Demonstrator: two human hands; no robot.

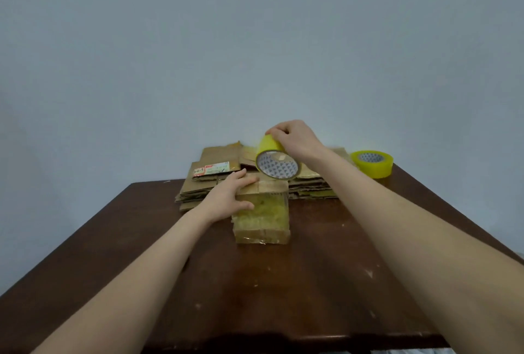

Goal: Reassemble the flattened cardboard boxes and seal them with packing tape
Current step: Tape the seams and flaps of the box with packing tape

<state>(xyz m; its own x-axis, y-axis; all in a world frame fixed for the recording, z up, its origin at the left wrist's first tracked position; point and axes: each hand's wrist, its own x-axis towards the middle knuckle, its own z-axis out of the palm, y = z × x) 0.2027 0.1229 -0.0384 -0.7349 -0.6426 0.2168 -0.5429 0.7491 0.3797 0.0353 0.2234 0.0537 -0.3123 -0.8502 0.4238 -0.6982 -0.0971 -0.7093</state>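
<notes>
A small assembled cardboard box (262, 212) stands in the middle of the brown table (312, 282), its near face covered in glossy yellowish tape. My left hand (229, 197) holds the box at its top left corner, fingers across the top and thumb on the front. My right hand (295, 141) grips a yellow roll of packing tape (276, 162) from above, tilted over the box's far top edge. Behind the box lies a stack of flattened cardboard boxes (215, 177).
A second yellow tape roll (373, 163) lies flat at the table's far right corner. The plain pale wall rises right behind the table. The table's near and side edges are in view.
</notes>
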